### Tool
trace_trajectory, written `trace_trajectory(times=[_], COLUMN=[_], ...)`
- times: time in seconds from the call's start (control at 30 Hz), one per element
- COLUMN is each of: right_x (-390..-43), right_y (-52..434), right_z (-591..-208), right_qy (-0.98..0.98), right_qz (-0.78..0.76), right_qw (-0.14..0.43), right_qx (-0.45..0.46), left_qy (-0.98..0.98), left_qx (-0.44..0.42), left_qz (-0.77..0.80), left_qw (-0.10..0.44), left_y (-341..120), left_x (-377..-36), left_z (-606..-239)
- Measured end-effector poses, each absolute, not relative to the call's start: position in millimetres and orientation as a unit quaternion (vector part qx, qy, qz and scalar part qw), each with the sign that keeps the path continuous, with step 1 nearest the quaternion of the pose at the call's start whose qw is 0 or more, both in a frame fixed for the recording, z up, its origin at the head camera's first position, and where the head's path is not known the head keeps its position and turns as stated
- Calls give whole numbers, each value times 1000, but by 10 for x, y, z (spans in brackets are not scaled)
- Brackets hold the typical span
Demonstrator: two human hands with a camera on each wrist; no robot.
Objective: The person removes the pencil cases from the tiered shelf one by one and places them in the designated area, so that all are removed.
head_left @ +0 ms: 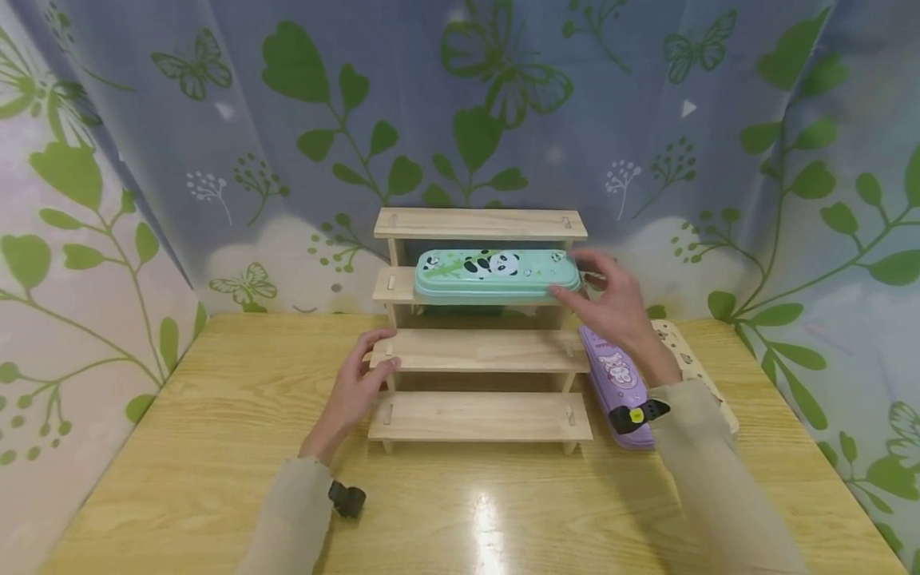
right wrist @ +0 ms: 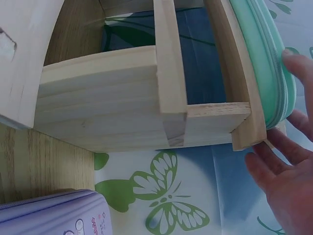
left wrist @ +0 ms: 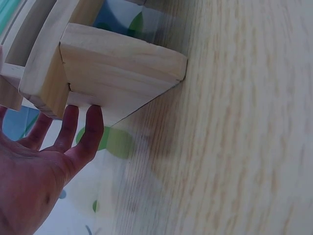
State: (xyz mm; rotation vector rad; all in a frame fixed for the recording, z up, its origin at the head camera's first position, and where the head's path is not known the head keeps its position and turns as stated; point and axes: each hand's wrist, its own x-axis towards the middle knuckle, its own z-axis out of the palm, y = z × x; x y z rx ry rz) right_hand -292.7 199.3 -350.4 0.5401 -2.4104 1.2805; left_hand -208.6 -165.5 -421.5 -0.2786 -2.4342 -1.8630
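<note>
Head view shows your right hand [head_left: 611, 299] grasping the right end of the mint case [head_left: 496, 275], thumb on its near edge and fingers round its far right corner. The case has a panda print on its lid and lies lengthwise on the second board from the top of your wooden rack [head_left: 481, 419], with a bare strip of that board to its left. The rack has four stepped boards, the lowest nearest you, and it stands on the tabletop [head_left: 251, 399].

Your left hand [head_left: 358, 371] grasps the left end of the board just below, its thumb over the top surface. From your left wrist, the fingertips show against the wood at that end of the rack. From your right wrist, you see the thumb against the mint case's zipped side and the other fingers about its end and the end of the board.

To the right of the rack, the purple case [head_left: 614, 371] lies slantwise on the tabletop, its near end partly hidden by your right wrist strap [head_left: 640, 415]. Farther right is the cream case [head_left: 697, 359], partly covered by your right sleeve [head_left: 719, 471]. Behind everything hangs a leaf-and-butterfly cloth [head_left: 216, 160].
</note>
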Motion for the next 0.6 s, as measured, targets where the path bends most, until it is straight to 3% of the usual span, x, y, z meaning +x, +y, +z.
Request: trace_trajectory(times=[0.2, 0.6], right_x=[-2847, -2790], right_y=[1989, 1949], right_z=[-3482, -3426], right_qy=[-846, -868], right_qz=[462, 450], right_qw=[176, 108], right_qx=[200, 182], left_qy=[-794, -794], left_qx=[-90, -85], left_qz=[-601, -601], left_qw=[31, 27], left_y=[-1654, -1648], left_x=[-2086, -2087], left_z=[-4207, -4198])
